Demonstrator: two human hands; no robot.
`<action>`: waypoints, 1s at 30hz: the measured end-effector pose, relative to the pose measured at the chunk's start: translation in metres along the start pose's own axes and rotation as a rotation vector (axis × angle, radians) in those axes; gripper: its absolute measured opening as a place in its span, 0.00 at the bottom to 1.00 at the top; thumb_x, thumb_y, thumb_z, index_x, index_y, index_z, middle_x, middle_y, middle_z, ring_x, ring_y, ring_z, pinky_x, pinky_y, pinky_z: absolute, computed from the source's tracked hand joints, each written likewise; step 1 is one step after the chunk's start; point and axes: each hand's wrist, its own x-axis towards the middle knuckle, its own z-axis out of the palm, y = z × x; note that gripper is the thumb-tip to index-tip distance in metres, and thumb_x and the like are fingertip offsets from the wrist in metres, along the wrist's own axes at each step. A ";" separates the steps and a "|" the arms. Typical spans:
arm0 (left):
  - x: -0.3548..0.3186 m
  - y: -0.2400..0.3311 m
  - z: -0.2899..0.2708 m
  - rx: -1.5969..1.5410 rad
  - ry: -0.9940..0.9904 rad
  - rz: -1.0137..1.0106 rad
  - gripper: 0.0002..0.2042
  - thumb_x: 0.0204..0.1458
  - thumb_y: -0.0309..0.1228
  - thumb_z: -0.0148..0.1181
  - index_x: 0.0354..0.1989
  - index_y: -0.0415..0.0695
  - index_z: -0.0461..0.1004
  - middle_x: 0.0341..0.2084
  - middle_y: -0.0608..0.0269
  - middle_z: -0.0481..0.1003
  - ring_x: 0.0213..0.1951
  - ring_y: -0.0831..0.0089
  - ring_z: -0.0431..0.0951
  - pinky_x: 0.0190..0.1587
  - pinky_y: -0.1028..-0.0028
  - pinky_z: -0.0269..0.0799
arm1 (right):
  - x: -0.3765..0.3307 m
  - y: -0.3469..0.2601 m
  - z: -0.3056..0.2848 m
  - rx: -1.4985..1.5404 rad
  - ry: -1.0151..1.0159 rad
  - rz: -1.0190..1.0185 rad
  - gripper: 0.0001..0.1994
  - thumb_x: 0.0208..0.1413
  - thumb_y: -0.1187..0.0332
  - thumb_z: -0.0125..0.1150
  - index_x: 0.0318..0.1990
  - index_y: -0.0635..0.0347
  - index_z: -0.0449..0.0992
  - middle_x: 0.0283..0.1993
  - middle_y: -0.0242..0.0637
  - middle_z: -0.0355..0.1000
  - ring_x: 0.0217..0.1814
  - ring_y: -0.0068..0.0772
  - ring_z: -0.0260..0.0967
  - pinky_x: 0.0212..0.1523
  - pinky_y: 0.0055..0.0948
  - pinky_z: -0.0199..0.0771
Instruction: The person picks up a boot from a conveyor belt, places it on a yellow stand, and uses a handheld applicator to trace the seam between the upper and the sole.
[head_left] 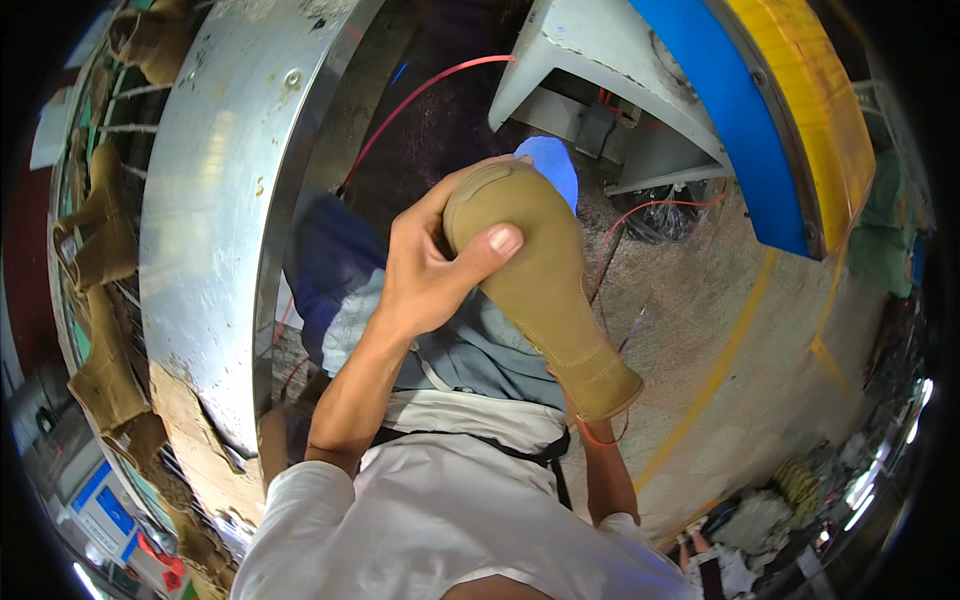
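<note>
A tan suede boot upper (pixel 540 270) is held up in front of my lap, toe end up and left, heel end down and right. My left hand (pixel 425 265) is closed around the toe end, thumb pressed across the near surface, fingers mostly hidden behind it. My right forearm (pixel 608 475) rises from below toward the heel end. The right hand itself is almost wholly hidden behind the boot, so its fingers do not show. A bright blue rounded flat piece (pixel 550 170) shows just beyond the toe end; whether it touches the boot I cannot tell.
A metal-topped bench (pixel 225 200) runs along my left, beside a rack of more tan boots (pixel 105 225). Ahead stands a white stool-like stand (pixel 610 50). At the right is a blue and yellow machine panel (pixel 770 130). An orange hose (pixel 655 205) trails over the floor.
</note>
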 end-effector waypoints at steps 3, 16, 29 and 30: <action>0.000 -0.007 -0.010 0.100 -0.044 0.145 0.31 0.58 0.37 0.68 0.65 0.31 0.67 0.61 0.47 0.74 0.59 0.66 0.76 0.63 0.66 0.71 | 0.008 0.003 0.003 -0.098 0.004 -0.290 0.32 0.58 0.68 0.67 0.69 0.69 0.65 0.71 0.49 0.67 0.73 0.45 0.65 0.71 0.41 0.66; 0.017 -0.058 -0.077 0.181 0.125 0.004 0.21 0.63 0.38 0.61 0.61 0.41 0.73 0.56 0.56 0.76 0.59 0.67 0.75 0.64 0.68 0.67 | 0.036 -0.118 0.010 0.008 0.104 -0.273 0.30 0.48 0.69 0.77 0.61 0.67 0.76 0.59 0.49 0.77 0.60 0.45 0.76 0.63 0.41 0.74; 0.307 0.202 0.064 0.592 -0.170 0.595 0.31 0.70 0.54 0.47 0.54 0.33 0.79 0.45 0.57 0.81 0.48 0.72 0.76 0.57 0.73 0.69 | 0.117 -0.414 -0.106 -0.444 0.654 -0.911 0.41 0.40 0.55 0.84 0.61 0.64 0.75 0.49 0.44 0.83 0.50 0.35 0.82 0.54 0.32 0.79; 0.336 0.206 0.063 0.634 -0.206 0.505 0.32 0.68 0.56 0.49 0.54 0.34 0.79 0.46 0.57 0.81 0.48 0.72 0.76 0.57 0.72 0.69 | 0.132 -0.417 -0.107 -0.371 0.614 -0.910 0.41 0.39 0.54 0.85 0.61 0.64 0.75 0.49 0.44 0.83 0.50 0.35 0.82 0.54 0.32 0.79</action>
